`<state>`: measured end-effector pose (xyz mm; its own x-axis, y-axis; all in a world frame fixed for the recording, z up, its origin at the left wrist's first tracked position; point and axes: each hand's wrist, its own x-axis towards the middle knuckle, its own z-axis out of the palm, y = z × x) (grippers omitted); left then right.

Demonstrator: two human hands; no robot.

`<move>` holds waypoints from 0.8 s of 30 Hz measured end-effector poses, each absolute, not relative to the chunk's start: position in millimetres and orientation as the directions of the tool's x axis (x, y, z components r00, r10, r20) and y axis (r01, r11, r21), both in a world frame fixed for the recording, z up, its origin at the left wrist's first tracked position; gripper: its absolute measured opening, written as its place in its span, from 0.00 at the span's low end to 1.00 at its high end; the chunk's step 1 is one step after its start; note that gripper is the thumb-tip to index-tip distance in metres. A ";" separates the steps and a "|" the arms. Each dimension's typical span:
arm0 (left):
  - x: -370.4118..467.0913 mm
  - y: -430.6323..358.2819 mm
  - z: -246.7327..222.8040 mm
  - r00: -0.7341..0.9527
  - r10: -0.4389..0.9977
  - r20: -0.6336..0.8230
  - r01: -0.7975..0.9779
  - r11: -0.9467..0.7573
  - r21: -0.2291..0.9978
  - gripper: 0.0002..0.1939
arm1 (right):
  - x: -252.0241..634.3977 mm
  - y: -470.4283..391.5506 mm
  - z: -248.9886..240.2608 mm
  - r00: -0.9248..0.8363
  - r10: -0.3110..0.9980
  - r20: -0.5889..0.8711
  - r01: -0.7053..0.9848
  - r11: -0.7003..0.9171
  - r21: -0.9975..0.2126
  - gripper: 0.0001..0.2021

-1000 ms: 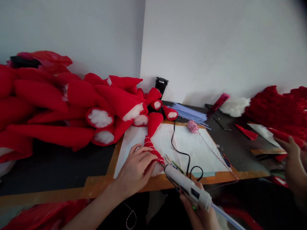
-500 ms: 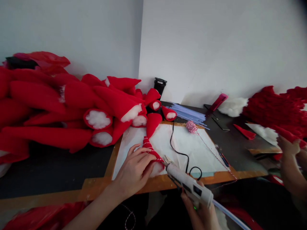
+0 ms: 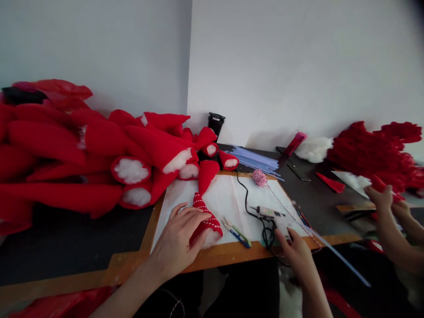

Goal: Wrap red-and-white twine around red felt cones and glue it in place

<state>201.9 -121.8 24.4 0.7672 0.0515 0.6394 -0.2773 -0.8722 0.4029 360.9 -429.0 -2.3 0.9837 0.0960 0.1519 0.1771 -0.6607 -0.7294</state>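
Two hands work over the white sheet [image 3: 228, 201] on the counter [image 3: 82, 234], which serves as the reference here. Left hand [image 3: 179, 243] lies flat and open on the sheet's near left part, fingers pressing on a red felt cone [image 3: 204, 218] wound with red-and-white twine; white stuffing shows at the cone's wide end. Right hand [image 3: 296, 251] rests at the sheet's near right edge, fingers loosely spread, touching the rear of the glue gun [image 3: 270, 213], which lies on the sheet with its black cord looped beside it. Whether the fingers grip it cannot be determined. Snips [image 3: 236, 230] lie on the sheet between the cone and the gun. Twine spool [image 3: 259, 177] sits at the sheet's far edge. No legible writing is visible.
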 end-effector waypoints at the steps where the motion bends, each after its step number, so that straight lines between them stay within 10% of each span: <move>1: 201.5 -121.6 24.1 0.768 0.052 0.639 -0.274 -0.875 0.400 0.12 | 362.1 -428.6 -5.0 0.961 0.087 0.262 0.238 -0.744 -0.625 0.25; 5: 199.7 -121.2 25.5 0.753 0.069 0.655 -0.250 -0.890 0.380 0.12 | 334.8 -397.0 -4.1 0.779 0.207 0.591 0.480 -0.804 -0.351 0.21; 10: 198.3 -121.2 31.8 0.759 0.081 0.646 -0.234 -0.892 0.386 0.09 | 286.5 -327.5 8.1 0.604 0.551 0.576 0.794 -0.353 -0.495 0.13; 24: 189.1 -116.5 32.7 0.790 0.077 0.609 -0.164 -0.929 0.330 0.06 | 278.7 -284.2 8.0 0.563 0.504 0.655 0.807 -0.165 -0.566 0.11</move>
<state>189.1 -116.5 32.7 0.7896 0.0768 0.6088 -0.1643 -0.9295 0.3303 278.7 -284.2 8.0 0.5625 0.5043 0.6552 0.8075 -0.1649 -0.5664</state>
